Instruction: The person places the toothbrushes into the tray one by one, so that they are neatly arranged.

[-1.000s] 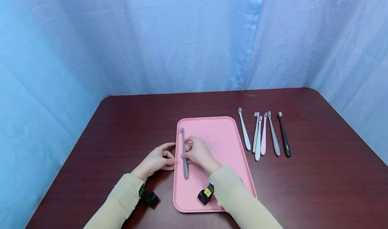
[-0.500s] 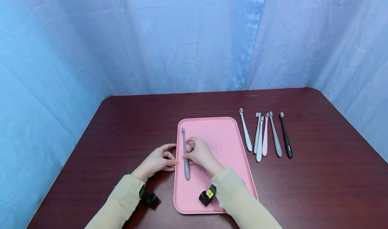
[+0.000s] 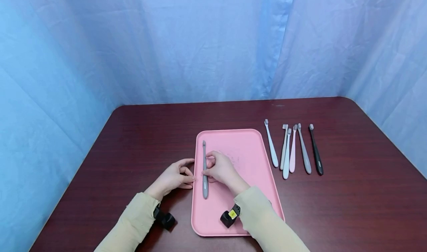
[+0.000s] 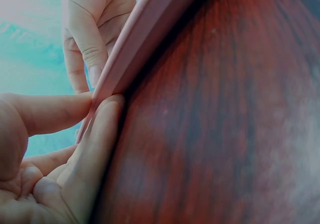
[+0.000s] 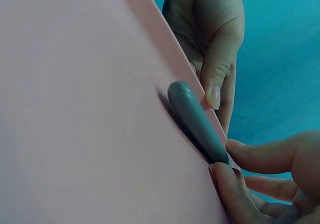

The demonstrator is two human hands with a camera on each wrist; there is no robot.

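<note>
A grey toothbrush [image 3: 205, 187] lies lengthwise along the left side of a pink tray [image 3: 247, 207], bristle end away from me. My right hand [image 3: 221, 168] pinches its handle near the middle; in the right wrist view the rounded handle end [image 5: 192, 119] shows close over the tray, casting a shadow. At the tray's left edge, my left hand [image 3: 171, 176] holds the rim with thumb and fingers. From the left wrist, its fingertips [image 4: 106, 109] show against the tray's side wall [image 4: 132, 44]. The toothbrush is hidden behind the rim there.
Right of the tray lie several toothbrushes: a pale one [image 3: 271, 146], a pink one [image 3: 293, 153], a grey one [image 3: 304, 152] and a black one [image 3: 316, 152], among others. Dark red wood makes up the tabletop [image 3: 143, 133]. Blue curtains [image 3: 207, 44] hang behind and at the sides.
The grey toothbrush has shifted slightly right with my right hand and now lies straighter, its handle less slanted. My left hand stays at the tray's edge.
</note>
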